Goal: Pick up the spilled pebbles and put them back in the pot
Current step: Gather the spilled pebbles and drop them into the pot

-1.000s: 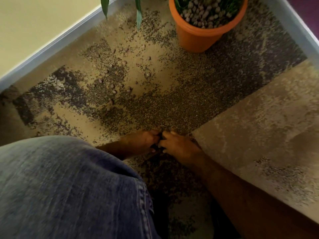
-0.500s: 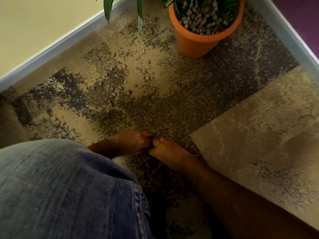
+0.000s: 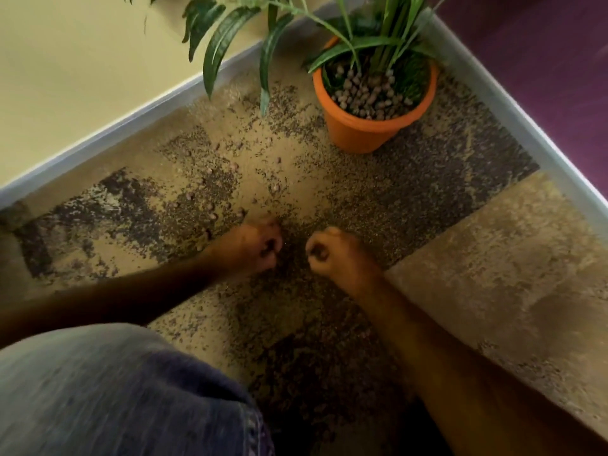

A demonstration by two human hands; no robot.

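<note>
Reaching low over the carpet (image 3: 477,291), the left hand (image 3: 253,246) and right hand (image 3: 332,253) sit apart, both curled into fists; whether either grip holds pebbles cannot be told. Spilled pebbles (image 3: 214,216) lie just beyond the left hand; the pot (image 3: 358,133) stands farther off.

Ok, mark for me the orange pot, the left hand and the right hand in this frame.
orange pot (image 3: 358,134): head view, on its outer wall below the rim.
left hand (image 3: 255,246): head view, on the back of the hand.
right hand (image 3: 339,255): head view, on the back of the curled hand.
</note>
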